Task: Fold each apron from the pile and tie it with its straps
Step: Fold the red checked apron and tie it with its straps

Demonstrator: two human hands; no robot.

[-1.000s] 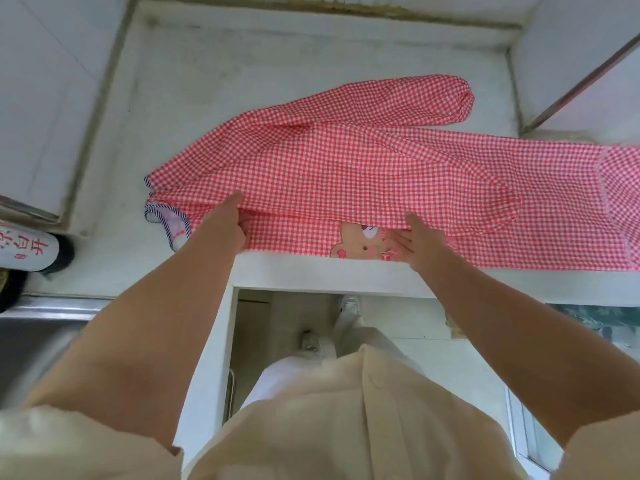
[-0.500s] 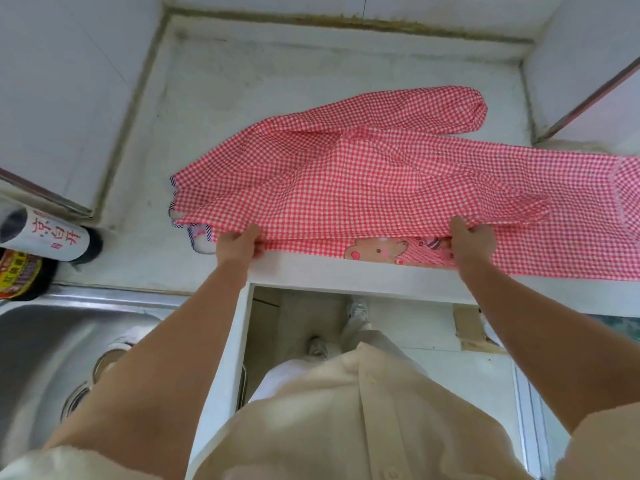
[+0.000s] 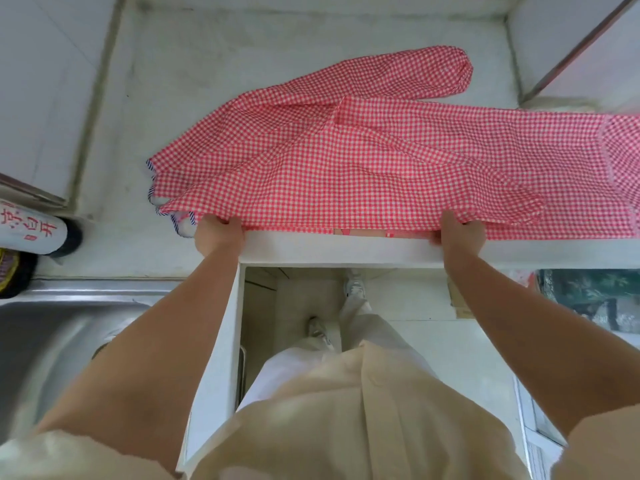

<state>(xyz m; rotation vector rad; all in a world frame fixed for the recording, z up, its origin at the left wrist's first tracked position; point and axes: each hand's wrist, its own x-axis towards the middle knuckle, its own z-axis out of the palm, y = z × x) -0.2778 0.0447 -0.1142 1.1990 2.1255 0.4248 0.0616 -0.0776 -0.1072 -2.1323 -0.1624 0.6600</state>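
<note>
A red-and-white checked apron (image 3: pixel 374 161) lies spread across the white counter (image 3: pixel 166 98), with a long sleeve-like part (image 3: pixel 408 72) reaching toward the back right. Blue-striped trim (image 3: pixel 162 209) shows at its left end. My left hand (image 3: pixel 218 233) grips the folded near edge at the left, right at the counter's front edge. My right hand (image 3: pixel 462 233) grips the same edge further right. A thin strip of a cartoon print (image 3: pixel 377 232) peeks out under the fold between my hands.
A steel sink (image 3: pixel 59 344) sits at the lower left, with a labelled bottle (image 3: pixel 31 230) and a darker one beside it on the counter. Tiled walls close the counter at left, back and right. An opening below the counter shows the floor and my feet.
Both hands pulled the upper layer of the apron toward the counter's front edge, covering most of the cartoon print. My right hand shifted to the right along the edge.
</note>
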